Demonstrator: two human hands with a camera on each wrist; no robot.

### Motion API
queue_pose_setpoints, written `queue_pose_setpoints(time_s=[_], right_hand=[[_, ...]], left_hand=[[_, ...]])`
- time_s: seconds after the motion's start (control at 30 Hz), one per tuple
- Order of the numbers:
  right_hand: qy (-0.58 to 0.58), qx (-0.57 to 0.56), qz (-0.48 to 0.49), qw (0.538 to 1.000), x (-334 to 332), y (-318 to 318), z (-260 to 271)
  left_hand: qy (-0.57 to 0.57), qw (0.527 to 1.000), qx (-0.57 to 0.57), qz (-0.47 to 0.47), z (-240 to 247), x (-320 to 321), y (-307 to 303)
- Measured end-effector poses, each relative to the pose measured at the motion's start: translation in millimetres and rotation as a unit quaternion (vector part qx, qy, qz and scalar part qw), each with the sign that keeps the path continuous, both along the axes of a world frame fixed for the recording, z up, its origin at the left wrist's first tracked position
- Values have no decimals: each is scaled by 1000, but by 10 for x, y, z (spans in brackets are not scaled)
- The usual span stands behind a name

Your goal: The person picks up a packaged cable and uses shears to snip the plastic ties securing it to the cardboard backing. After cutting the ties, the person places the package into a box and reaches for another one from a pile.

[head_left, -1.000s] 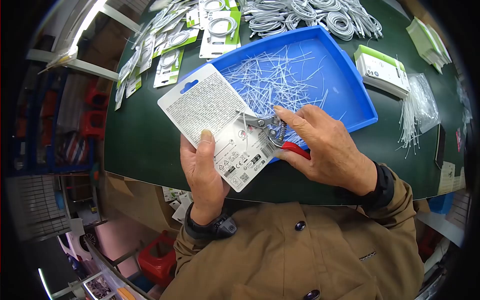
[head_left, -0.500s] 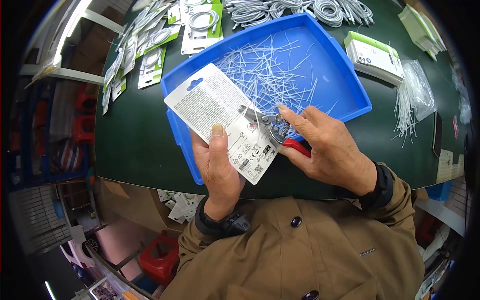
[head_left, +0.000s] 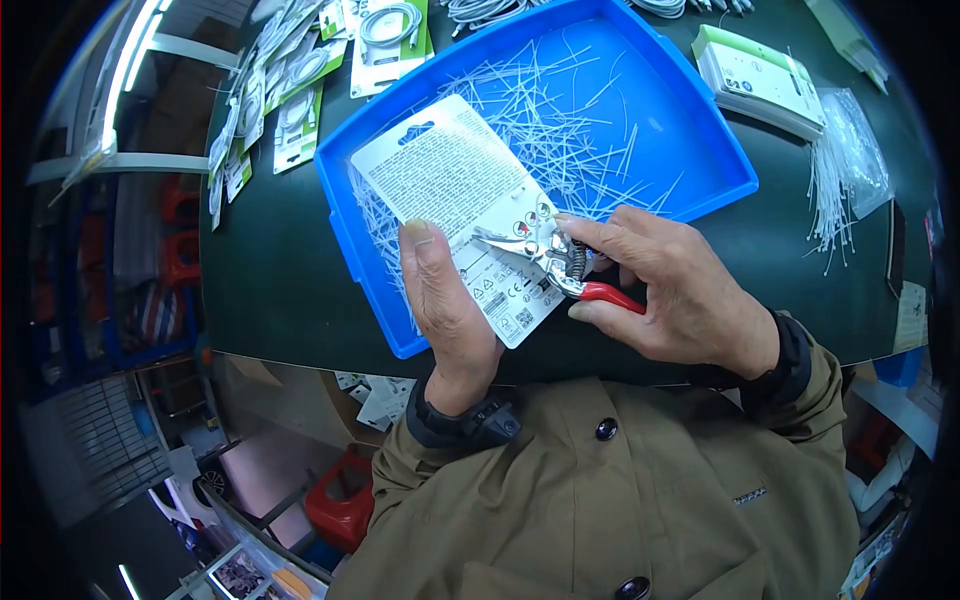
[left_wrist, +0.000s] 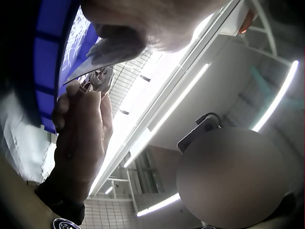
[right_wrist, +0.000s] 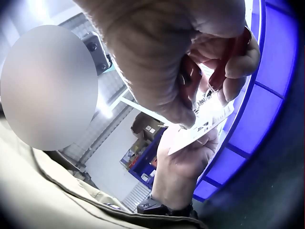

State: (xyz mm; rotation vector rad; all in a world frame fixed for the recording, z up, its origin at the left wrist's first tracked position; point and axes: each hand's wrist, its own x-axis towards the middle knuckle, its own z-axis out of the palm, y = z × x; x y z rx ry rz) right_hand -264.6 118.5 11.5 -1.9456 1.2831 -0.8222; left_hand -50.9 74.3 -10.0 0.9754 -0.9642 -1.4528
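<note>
In the head view a printed white card (head_left: 440, 170) is held by the left hand (head_left: 447, 305), thumb on its face and fingers behind. The right hand (head_left: 690, 285) grips red-handled cutters (head_left: 612, 296), their blades lying over the card's middle. Beneath the card is a blue tray (head_left: 690, 130) with many thin white strips (head_left: 560, 150). The right wrist view shows the right hand (right_wrist: 157, 57) curled round the red handles (right_wrist: 190, 78) beside the card (right_wrist: 200, 126). Seen from the left wrist, the right hand (left_wrist: 81, 133) is near the card's edge (left_wrist: 95, 62).
Packaged cables (head_left: 300, 115) lie at the left of the green table (head_left: 270, 270), with coiled grey cables (head_left: 490, 12) behind the tray. To the right are a card stack (head_left: 762, 85), a bundle of white ties (head_left: 828, 200) and a clear bag (head_left: 855, 150).
The head view has shifted. The white strip that stood looped at the card by the blades no longer shows there. The left thumb has moved to the card's left edge, and the cutter handles look wider apart.
</note>
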Motion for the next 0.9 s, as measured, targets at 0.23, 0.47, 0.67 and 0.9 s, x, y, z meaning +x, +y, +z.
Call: queue_pose_setpoints(time_s=[0.23, 0.47, 0.67, 0.9], right_hand=[[13, 10, 7, 1000, -17, -12, 40], [90, -56, -7, 994, 32, 9, 12], [114, -57, -17, 992, 59, 35, 6], [37, -44, -50, 997, -59, -10, -54]], left_hand=[[11, 999, 12, -51, 12, -23, 6], [-2, 999, 18, -46, -25, -34, 8], [-27, 1000, 11, -10, -71, -104, -33], [-17, 1000, 6, -23, 20, -58, -132]])
